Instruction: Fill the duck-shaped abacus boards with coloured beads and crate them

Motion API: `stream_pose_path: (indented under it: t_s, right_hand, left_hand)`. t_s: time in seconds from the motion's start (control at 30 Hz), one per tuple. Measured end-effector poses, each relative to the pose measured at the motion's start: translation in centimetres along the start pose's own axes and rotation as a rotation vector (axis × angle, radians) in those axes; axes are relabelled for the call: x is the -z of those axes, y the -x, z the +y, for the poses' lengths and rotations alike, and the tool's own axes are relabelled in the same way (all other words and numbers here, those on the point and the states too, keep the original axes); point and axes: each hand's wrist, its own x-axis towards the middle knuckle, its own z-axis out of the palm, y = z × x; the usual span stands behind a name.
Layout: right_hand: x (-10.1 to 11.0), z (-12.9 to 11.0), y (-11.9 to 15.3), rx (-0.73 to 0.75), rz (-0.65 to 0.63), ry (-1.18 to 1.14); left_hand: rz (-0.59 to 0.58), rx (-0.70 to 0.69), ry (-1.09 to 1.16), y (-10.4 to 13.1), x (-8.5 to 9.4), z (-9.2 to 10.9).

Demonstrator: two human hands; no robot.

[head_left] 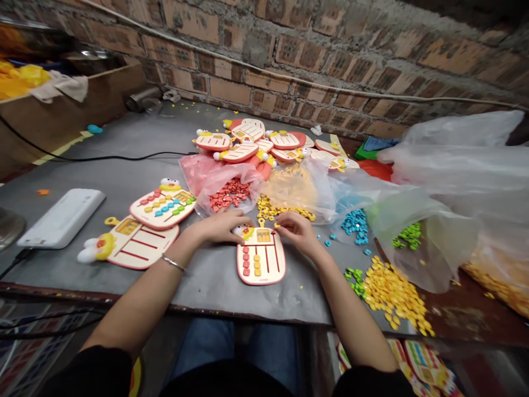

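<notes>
A cream toy counting board (271,270) with a pink rim lies in front of me. Red beads (246,261) fill part of its first slot and yellow beads (257,265) part of its second; its other slots look bare. My left hand (225,225) grips the board's upper left corner, by the duck head that it partly covers. At the upper right corner, my right hand (296,231) pinches a small yellow bead (276,225) between thumb and finger. Just beyond both hands lie loose yellow beads (266,208) and a bag's heap of red beads (231,193).
A board with four colours of beads (163,205) overlaps a bare-slotted board (140,248) on the left, near a white power bank (61,218). More boards (248,129) are piled at the back. Blue beads (354,226), green beads (408,237) and yellow pieces (392,289) lie right.
</notes>
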Motion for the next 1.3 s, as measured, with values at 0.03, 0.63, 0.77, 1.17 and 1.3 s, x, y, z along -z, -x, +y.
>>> stream_pose_path:
  t_s: [0.03,0.63,0.77,1.17,1.3]
  right_hand:
    - [-0.1,-0.1,0.0,-0.003,-0.036,0.025]
    - [0.9,-1.2,0.3,-0.017,-0.343,0.081]
    - [0.0,-1.3,0.5,-0.049,-0.443,-0.033]
    - [-1.2,-1.7,0.2,0.044,-0.332,0.073]
    - [-3.9,-1.5,0.6,0.091,-0.228,0.061]
  left_hand:
    - [0.000,-0.006,0.005,0.0,0.0,0.0]
    - [0.013,0.002,-0.060,0.0,0.2,0.3]
    - [0.021,0.004,-0.056,-0.1,0.1,0.4]
    - [0.012,0.004,-0.039,-0.1,0.0,0.2]
    - [0.021,-0.008,-0.047,-0.1,0.0,0.3]
